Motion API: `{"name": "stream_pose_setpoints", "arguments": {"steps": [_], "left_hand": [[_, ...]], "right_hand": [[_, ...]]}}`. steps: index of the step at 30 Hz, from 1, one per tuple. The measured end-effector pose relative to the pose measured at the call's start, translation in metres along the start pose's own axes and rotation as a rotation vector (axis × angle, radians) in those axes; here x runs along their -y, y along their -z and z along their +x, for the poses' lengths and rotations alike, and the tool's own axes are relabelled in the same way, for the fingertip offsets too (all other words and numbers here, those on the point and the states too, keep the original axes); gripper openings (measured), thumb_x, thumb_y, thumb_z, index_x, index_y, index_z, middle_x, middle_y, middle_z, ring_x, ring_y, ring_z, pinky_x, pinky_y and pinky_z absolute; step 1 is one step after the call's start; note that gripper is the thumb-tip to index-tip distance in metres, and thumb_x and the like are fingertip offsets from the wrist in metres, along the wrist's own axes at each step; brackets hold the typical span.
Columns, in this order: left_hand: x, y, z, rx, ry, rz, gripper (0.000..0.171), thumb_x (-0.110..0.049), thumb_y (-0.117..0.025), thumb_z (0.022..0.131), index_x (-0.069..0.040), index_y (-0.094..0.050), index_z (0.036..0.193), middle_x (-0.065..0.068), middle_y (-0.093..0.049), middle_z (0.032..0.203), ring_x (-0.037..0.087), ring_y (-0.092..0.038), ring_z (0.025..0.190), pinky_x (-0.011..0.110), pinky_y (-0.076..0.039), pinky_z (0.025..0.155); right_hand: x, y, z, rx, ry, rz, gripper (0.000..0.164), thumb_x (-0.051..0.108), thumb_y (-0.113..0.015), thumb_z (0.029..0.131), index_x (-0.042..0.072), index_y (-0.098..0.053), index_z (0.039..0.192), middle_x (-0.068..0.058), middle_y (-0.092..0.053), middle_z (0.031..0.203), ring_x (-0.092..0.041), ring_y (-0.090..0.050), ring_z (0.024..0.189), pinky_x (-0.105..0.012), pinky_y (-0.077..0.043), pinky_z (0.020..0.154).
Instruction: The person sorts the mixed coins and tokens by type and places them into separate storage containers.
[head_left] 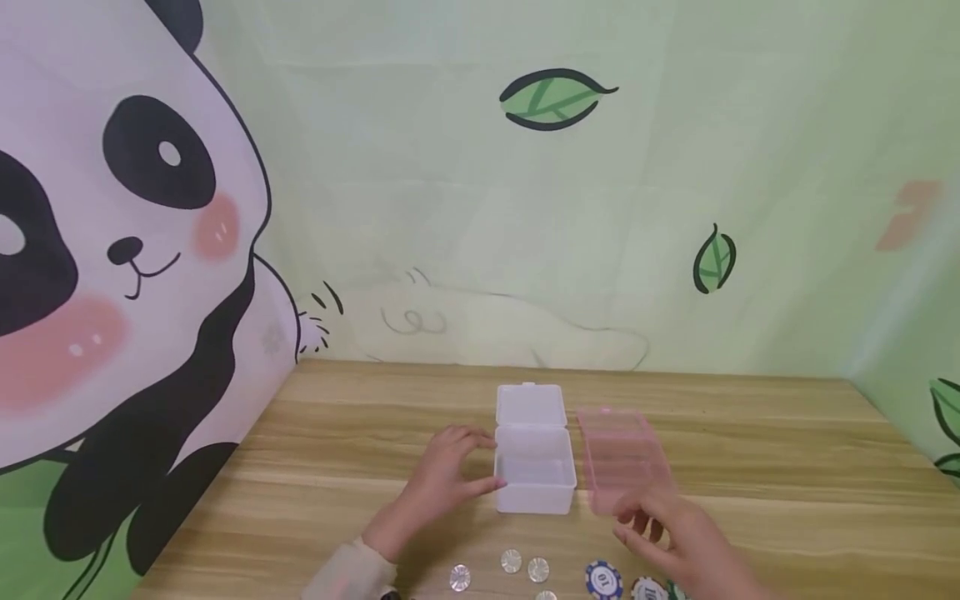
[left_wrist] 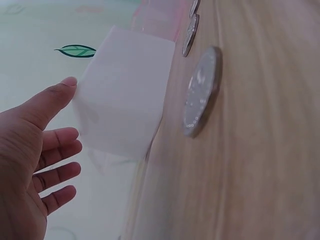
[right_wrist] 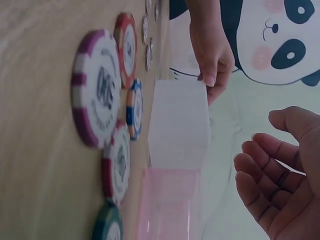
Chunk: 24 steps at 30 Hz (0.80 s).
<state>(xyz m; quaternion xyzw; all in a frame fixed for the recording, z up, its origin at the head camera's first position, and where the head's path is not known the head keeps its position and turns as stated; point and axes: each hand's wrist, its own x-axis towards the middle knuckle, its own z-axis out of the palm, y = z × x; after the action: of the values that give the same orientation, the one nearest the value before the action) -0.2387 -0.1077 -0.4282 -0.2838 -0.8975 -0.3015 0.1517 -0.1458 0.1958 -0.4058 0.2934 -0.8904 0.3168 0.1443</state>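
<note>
A white plastic box (head_left: 534, 498) stands on the wooden table with its lid flipped back, and its inside looks bare. My left hand (head_left: 442, 471) is at its left side, thumb at the near corner and fingers along the wall. In the left wrist view the thumb (left_wrist: 59, 97) meets the box's edge while the other fingers are spread loosely. To the right lies a see-through pink box (head_left: 626, 454), also with its lid back. My right hand (head_left: 667, 525) hovers over its near end, fingers loosely bent, holding nothing; it hides part of that box.
Several silver coins (head_left: 511, 561) lie in front of the white box. Poker chips in different colours, among them a blue one (head_left: 603, 580) and a purple one (right_wrist: 96, 89), lie nearer the front right. A cloth backdrop (head_left: 450, 208) with a panda rises behind the table.
</note>
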Motion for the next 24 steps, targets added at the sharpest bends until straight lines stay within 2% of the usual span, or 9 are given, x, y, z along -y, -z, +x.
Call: {"name": "stream_pose_setpoints", "arguments": {"steps": [5, 9, 17, 20, 24], "left_hand": [[0.001, -0.001, -0.001, -0.010, -0.004, 0.002, 0.046, -0.034, -0.080, 0.074, -0.008, -0.067, 0.110, 0.009, -0.067, 0.119, 0.029, -0.057, 0.115, 0.049, -0.042, 0.102], [0.001, 0.000, -0.002, 0.001, 0.010, -0.015, 0.046, -0.034, -0.079, 0.075, -0.008, -0.067, 0.112, 0.007, -0.066, 0.122, 0.028, -0.057, 0.117, 0.048, -0.043, 0.103], [0.000, 0.000, -0.002, 0.020, 0.031, -0.053, 0.048, -0.034, -0.078, 0.077, -0.007, -0.066, 0.115, 0.008, -0.065, 0.124, 0.030, -0.056, 0.120, 0.048, -0.042, 0.104], [0.001, -0.001, -0.002, 0.028, 0.032, -0.056, 0.048, -0.034, -0.078, 0.077, -0.008, -0.065, 0.116, 0.009, -0.065, 0.124, 0.030, -0.056, 0.120, 0.049, -0.042, 0.104], [0.001, -0.001, -0.001, 0.037, 0.035, -0.064, 0.048, -0.034, -0.078, 0.077, -0.008, -0.065, 0.116, 0.009, -0.064, 0.125, 0.030, -0.056, 0.120, 0.049, -0.042, 0.104]], "right_hand": [[0.004, -0.011, 0.003, 0.015, 0.101, 0.032, 0.013, 0.009, -0.070, 0.084, 0.015, -0.062, 0.092, 0.012, -0.058, 0.079, 0.010, -0.046, 0.073, -0.015, -0.044, 0.054], [0.005, -0.021, 0.006, 0.052, 0.160, 0.076, 0.010, 0.008, -0.068, 0.085, 0.012, -0.062, 0.092, 0.010, -0.059, 0.078, 0.010, -0.046, 0.073, -0.013, -0.045, 0.053], [0.007, -0.042, 0.009, 0.082, 0.298, 0.020, 0.007, 0.014, -0.070, 0.087, 0.015, -0.063, 0.090, 0.010, -0.060, 0.078, 0.009, -0.049, 0.069, -0.006, -0.040, 0.055], [0.009, -0.046, 0.011, 0.156, 0.283, 0.046, 0.005, 0.013, -0.068, 0.088, 0.015, -0.063, 0.090, 0.008, -0.062, 0.082, 0.008, -0.050, 0.071, -0.007, -0.041, 0.056], [0.013, -0.048, 0.014, 0.323, 0.172, 0.090, 0.005, 0.018, -0.065, 0.090, 0.014, -0.064, 0.093, 0.010, -0.059, 0.084, 0.009, -0.047, 0.073, -0.011, -0.043, 0.058]]}}
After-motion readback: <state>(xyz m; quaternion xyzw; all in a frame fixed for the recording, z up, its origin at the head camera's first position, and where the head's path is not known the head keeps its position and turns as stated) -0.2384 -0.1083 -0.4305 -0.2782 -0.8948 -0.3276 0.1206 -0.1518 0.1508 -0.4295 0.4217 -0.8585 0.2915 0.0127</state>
